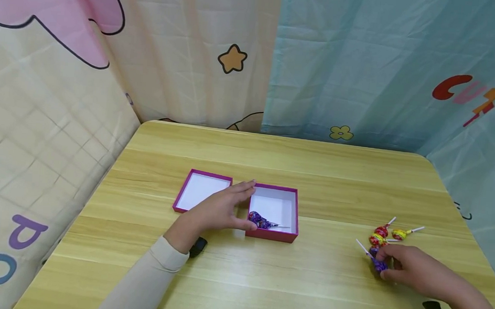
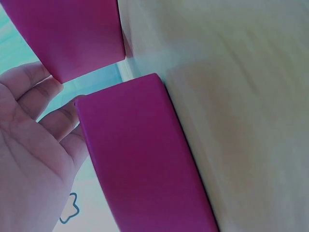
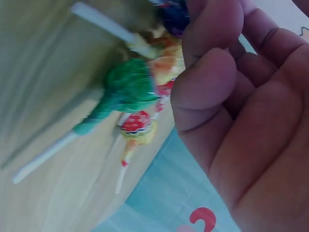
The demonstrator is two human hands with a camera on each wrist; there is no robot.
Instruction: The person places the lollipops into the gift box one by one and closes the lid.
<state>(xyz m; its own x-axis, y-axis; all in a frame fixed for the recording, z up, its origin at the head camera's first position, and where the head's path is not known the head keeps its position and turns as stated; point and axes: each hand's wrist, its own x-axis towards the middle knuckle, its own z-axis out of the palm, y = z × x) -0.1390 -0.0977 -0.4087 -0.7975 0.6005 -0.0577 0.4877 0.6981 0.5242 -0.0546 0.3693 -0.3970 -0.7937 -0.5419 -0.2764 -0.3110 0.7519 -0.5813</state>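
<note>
My left hand [image 1: 222, 208] spans the left side of an open magenta box [image 1: 272, 237], thumb at the front corner, straight fingers at the back corner. A purple-wrapped lollipop [image 1: 260, 220] lies inside the box, its stick pointing right. In the left wrist view the fingers reach the gap between the box [image 2: 77, 38] and its lid [image 2: 140, 154]. On the right of the table, my right hand [image 1: 416, 271] pinches a purple lollipop [image 1: 379, 265] between thumb and fingertips. Close by, in the right wrist view, lies a green lollipop [image 3: 128, 87], hidden by the hand in the head view.
The white-lined lid [image 1: 202, 189] lies left of the box. Beyond the right hand are a red lollipop [image 1: 382, 230] and yellow-and-red lollipops [image 1: 399, 234] in a loose cluster. Printed curtains [image 1: 348, 70] hang behind the wooden table [image 1: 273, 161] and along its sides.
</note>
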